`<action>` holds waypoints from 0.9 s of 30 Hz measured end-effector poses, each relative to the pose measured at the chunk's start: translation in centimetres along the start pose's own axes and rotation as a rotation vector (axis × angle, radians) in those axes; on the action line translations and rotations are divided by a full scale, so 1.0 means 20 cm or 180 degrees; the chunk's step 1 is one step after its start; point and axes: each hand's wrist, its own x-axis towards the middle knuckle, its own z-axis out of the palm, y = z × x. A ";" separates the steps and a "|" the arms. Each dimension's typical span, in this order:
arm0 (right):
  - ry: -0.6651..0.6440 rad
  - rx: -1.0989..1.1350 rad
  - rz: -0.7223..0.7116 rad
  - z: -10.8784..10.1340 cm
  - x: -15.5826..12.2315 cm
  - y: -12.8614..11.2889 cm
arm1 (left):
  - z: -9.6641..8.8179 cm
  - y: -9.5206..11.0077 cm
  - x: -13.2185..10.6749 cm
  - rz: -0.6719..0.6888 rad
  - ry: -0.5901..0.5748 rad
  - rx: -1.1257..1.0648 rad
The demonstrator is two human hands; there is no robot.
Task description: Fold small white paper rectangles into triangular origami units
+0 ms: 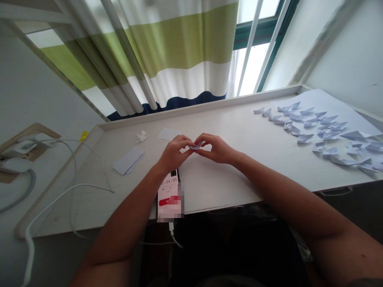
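My left hand (174, 153) and my right hand (216, 148) meet over the middle of the pale desk (239, 171). Both pinch one small folded piece of white paper (196, 146) between their fingertips, just above the desk top. A phone (170, 193) with a timer on its screen lies under my left wrist at the desk's front edge. A stack of small paper slips (128, 160) lies left of my left hand, and a single white slip (168, 134) lies beyond it.
Several folded paper pieces (317, 127) are spread over a large white sheet (344, 107) at the desk's right end. White cables (72, 187) run across the left end. A crumpled white scrap (141, 136) lies near the back rail. A striped curtain (167, 59) hangs behind.
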 end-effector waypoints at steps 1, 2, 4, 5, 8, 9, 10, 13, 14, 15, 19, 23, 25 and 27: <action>0.0008 -0.0022 -0.0007 0.00 0.00 0.00 | 0.00 0.01 0.00 -0.0026 -0.0038 -0.0012; 0.0021 -0.0024 -0.0001 0.00 0.00 0.00 | 0.00 0.01 0.00 -0.0055 -0.0064 -0.0035; 0.0033 0.0010 0.0030 0.00 0.00 0.00 | 0.00 0.02 0.00 -0.0100 -0.0062 -0.0111; 0.0032 0.0034 0.0051 0.00 0.00 0.00 | 0.00 0.03 0.00 -0.0127 -0.0035 -0.0168; 0.0050 0.0110 0.0110 0.00 0.00 -0.02 | -0.01 0.04 0.00 -0.0256 0.0031 -0.0366; 0.0067 0.0139 0.0133 -0.01 0.00 -0.03 | -0.01 0.04 0.00 -0.0324 0.0039 -0.0420; 0.0094 0.0168 0.0158 -0.01 0.00 -0.03 | -0.01 0.05 0.00 -0.0404 0.0043 -0.0463; 0.0219 0.0257 0.0207 -0.02 0.01 -0.04 | -0.02 0.06 0.01 -0.0670 0.0136 -0.0543; 0.0269 0.0285 0.0206 -0.02 0.01 -0.05 | -0.03 0.06 0.01 -0.0738 0.0178 -0.0560; 0.0315 0.0309 0.0199 -0.02 0.01 -0.05 | -0.03 0.07 0.01 -0.0786 0.0215 -0.0575; 0.0399 0.0311 0.0176 -0.03 0.01 -0.03 | -0.03 0.07 0.01 -0.0821 0.0294 -0.0621; 0.0466 0.0358 0.0337 -0.03 0.01 -0.01 | -0.04 0.07 0.01 -0.0867 0.0314 -0.0655; 0.0543 0.0544 0.0416 -0.03 0.01 0.00 | -0.04 0.06 0.01 -0.0897 0.0340 -0.0718; 0.0622 0.0731 0.0458 -0.03 0.01 0.00 | -0.03 0.05 0.01 -0.0921 0.0383 -0.0831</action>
